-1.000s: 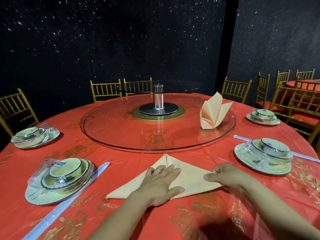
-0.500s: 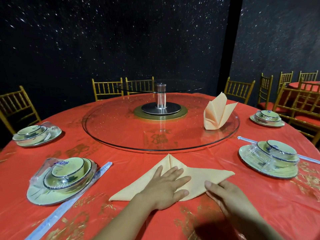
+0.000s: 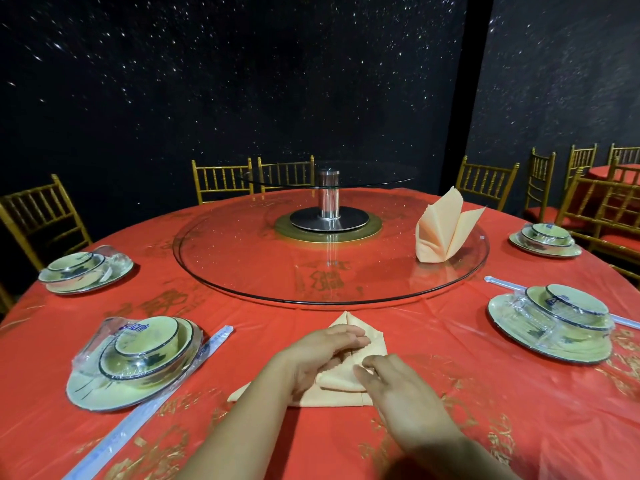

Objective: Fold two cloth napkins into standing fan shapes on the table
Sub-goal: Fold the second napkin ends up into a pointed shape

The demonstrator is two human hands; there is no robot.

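Since the earlier frame the right corner has swung in over the middle, narrowing the flat triangle. On the red surface [image 3: 450, 375] the glass turntable [image 3: 277, 265] carries a finished fan [image 3: 441, 233], upright at 1 o'clock. The working napkin [image 3: 341, 379] lies at 6 o'clock, just short of the turntable's rim, point toward 12. Over it the left hand [image 3: 318, 358] lies spread and pressing from 9 o'clock. The right hand [image 3: 398, 389] has bent fingertips on the folded flap; whether it pinches or only presses, I cannot tell. To do this well, I judge, keep the left hand anchoring, line the flap's edge on the centre, then crease firmly outward before matching the left corner.
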